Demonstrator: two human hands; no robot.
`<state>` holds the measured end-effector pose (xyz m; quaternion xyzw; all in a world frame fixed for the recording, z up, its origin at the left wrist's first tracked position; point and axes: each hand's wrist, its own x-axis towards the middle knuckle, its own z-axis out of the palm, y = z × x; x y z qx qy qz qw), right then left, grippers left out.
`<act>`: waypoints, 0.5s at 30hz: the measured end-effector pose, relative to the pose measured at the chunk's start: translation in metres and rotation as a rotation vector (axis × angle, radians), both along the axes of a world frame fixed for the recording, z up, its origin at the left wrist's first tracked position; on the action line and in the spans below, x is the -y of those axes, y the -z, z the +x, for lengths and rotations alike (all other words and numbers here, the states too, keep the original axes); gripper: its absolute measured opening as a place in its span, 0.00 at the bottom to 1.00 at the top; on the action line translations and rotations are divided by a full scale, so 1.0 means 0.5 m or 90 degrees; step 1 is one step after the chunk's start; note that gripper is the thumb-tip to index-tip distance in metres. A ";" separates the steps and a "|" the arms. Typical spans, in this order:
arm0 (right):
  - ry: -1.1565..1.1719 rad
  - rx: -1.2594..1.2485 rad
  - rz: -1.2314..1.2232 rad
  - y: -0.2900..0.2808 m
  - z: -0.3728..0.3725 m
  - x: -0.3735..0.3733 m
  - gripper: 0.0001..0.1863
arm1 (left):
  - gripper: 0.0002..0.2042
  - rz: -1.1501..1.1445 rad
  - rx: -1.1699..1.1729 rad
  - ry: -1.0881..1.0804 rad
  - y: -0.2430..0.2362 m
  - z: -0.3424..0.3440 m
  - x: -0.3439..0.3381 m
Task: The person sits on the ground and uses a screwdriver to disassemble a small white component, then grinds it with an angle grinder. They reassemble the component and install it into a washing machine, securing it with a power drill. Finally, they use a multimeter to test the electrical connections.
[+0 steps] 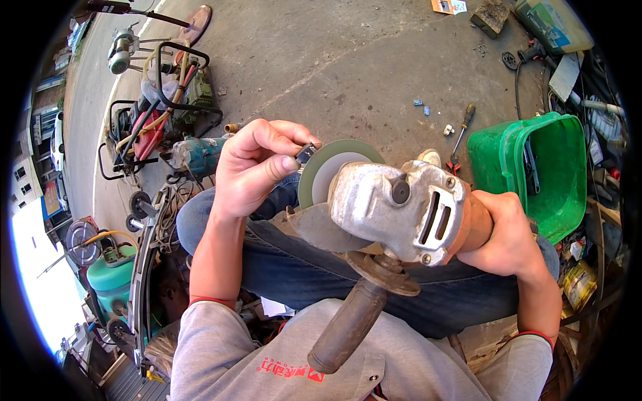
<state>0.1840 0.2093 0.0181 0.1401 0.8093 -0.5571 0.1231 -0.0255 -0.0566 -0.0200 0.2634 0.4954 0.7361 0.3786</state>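
My right hand (507,232) is wrapped round the orange body of an angle grinder (401,207), held over my lap with its worn metal gear head toward the left. A green-rimmed disc (353,148) with a pale grey centre is fitted to it, partly covered by a metal guard (324,229). The side handle (351,327) points down toward my shirt. Between thumb and fingers, my left hand (249,167) pinches a small dark block (305,154) at the disc's left edge. Whether block and disc touch, I cannot tell.
A green plastic bin (495,157) stands at the right, with a screwdriver (466,123) on the ground beside it. Small blue pieces (418,103) lie farther out. Machines with hoses (160,107) and a green tank (110,274) crowd the left.
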 end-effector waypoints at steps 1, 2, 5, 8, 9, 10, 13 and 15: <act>-0.002 0.005 -0.003 -0.001 0.000 -0.002 0.15 | 0.04 0.001 -0.001 0.002 0.000 -0.001 0.000; -0.006 0.007 -0.007 -0.001 0.000 -0.003 0.15 | 0.04 0.008 0.009 0.001 0.001 -0.001 0.002; 0.021 0.025 -0.037 0.001 0.001 -0.003 0.15 | 0.04 0.030 0.042 -0.007 0.005 -0.005 0.011; 0.022 0.031 -0.039 0.005 0.008 -0.008 0.16 | 0.06 0.044 0.103 -0.032 0.001 -0.009 0.012; 0.024 0.019 -0.039 0.007 0.009 -0.010 0.16 | 0.06 0.044 0.133 -0.046 -0.004 -0.006 0.014; 0.027 0.019 -0.035 0.007 0.008 -0.010 0.16 | 0.07 0.044 0.163 -0.061 -0.007 -0.005 0.015; 0.053 0.016 -0.028 0.009 0.007 -0.009 0.16 | 0.09 0.053 0.173 -0.065 -0.007 -0.008 0.014; 0.060 0.015 -0.021 0.014 0.008 -0.011 0.16 | 0.10 0.050 0.170 -0.072 -0.006 -0.007 0.014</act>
